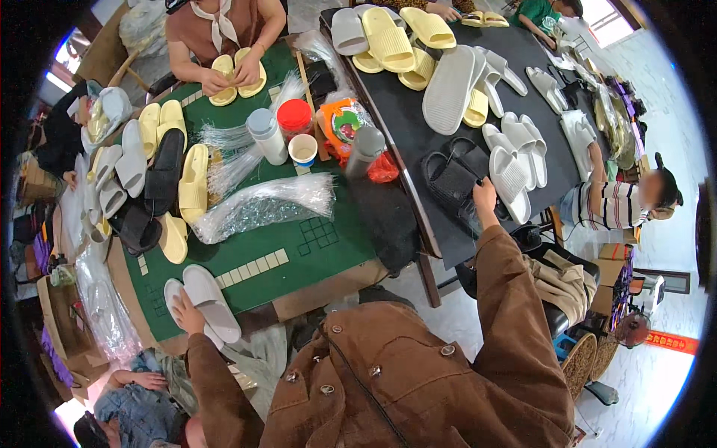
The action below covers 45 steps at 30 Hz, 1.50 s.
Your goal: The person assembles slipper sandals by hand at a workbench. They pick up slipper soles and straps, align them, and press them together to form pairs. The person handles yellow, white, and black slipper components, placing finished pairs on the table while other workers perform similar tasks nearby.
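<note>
On the near left corner of the green table lies a pair of light grey slippers [213, 302]. My left hand [190, 313] is closed on this pair, its fingers at the strap end of the nearer slipper. Across on the dark table, my right hand [485, 199] reaches out, fingers closed at the edge of a pair of black slippers [445, 178]. Exactly how the fingers grip there is partly hidden. Just right of that hand sit several grey slippers [509, 178].
Yellow, grey and black slippers [166, 172] crowd the green table's left. Clear plastic ties [272, 205], a cup [302, 149] and bottles [267, 136] stand mid-table. A person [224, 45] handles yellow slippers opposite; another [612, 194] sits at right. More slippers [390, 41] cover the dark table's far end.
</note>
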Tool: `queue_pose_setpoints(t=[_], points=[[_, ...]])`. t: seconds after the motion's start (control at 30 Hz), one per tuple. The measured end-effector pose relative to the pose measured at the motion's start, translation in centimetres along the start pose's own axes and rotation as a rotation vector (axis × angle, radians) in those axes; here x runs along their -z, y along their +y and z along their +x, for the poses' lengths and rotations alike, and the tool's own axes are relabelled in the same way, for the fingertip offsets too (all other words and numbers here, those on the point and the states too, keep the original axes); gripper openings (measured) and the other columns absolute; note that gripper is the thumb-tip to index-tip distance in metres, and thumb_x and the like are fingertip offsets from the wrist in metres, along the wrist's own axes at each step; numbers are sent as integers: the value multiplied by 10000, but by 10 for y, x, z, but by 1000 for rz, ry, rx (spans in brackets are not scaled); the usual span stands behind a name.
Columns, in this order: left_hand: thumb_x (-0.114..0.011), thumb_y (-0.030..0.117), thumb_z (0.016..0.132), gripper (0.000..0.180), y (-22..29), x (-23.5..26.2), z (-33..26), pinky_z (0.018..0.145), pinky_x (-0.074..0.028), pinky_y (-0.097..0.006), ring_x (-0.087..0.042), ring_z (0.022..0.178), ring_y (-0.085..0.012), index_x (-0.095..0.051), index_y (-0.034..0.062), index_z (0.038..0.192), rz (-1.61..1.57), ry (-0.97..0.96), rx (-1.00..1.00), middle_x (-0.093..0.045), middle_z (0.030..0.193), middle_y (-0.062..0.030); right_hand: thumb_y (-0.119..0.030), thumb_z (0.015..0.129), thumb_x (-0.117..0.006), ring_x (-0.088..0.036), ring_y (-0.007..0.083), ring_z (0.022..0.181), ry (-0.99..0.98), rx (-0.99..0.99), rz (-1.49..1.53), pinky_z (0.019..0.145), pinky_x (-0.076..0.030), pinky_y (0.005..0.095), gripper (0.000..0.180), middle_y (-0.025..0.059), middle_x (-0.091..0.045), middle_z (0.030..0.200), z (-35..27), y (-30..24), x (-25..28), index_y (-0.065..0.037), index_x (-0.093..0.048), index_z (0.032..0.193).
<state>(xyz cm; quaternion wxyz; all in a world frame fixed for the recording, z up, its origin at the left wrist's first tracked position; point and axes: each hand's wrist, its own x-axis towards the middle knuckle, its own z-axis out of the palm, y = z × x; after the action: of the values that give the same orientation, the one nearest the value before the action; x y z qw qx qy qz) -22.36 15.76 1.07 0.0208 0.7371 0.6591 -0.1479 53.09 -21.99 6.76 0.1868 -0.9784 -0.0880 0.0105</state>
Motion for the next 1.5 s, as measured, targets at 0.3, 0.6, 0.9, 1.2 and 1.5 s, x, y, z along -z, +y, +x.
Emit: queue_pose_setpoints(t=[0.3, 0.6, 0.9, 1.2, 1.5], points=[[-574, -6, 639, 893, 17, -18, -23, 1054, -217, -545, -237, 1297, -479, -235, 170, 1446, -303, 343, -164, -268, 1428, -243, -160, 781, -542, -598, 326, 949, -160, 233, 347, 827, -437, 358, 294, 214, -632, 965, -18, 32, 28, 37, -577, 996], [-558, 17, 681, 715, 122, 10, -82, 1049, -212, -550, -224, 1293, -481, -364, 77, 1366, -449, 417, -155, -265, 1404, -274, -262, 901, -473, -530, 202, 1101, -862, -199, 1053, 946, -400, 310, 414, 130, -558, 1195, -170, -56, 59, 21, -538, 1196], [-580, 1, 756, 600, 163, 13, -110, 1041, -239, -533, -223, 1298, -469, -389, 35, 1324, -658, 309, -248, -235, 1418, -259, -193, 799, -619, -569, 361, 883, -680, 426, 402, 732, -426, 395, 263, 265, -545, 918, -282, -235, -69, 63, -573, 841], [-463, 71, 907, 499, 171, 16, -118, 1046, -265, -464, -227, 1310, -422, -315, 26, 1381, -882, 128, -198, -212, 1435, -240, -187, 888, -498, -594, 198, 869, -1062, 406, 621, 777, -444, 302, 259, 97, -649, 965, -336, -196, -120, -20, -637, 1029], [-692, 447, 757, 886, 236, 70, -96, 995, -102, -690, -41, 1368, -433, -187, 256, 1459, -500, 74, -477, -48, 1511, -173, -93, 869, -396, -399, 51, 541, -927, 6, 933, 504, -327, 193, 294, 45, -640, 887, -252, -144, -32, -29, -588, 1084]])
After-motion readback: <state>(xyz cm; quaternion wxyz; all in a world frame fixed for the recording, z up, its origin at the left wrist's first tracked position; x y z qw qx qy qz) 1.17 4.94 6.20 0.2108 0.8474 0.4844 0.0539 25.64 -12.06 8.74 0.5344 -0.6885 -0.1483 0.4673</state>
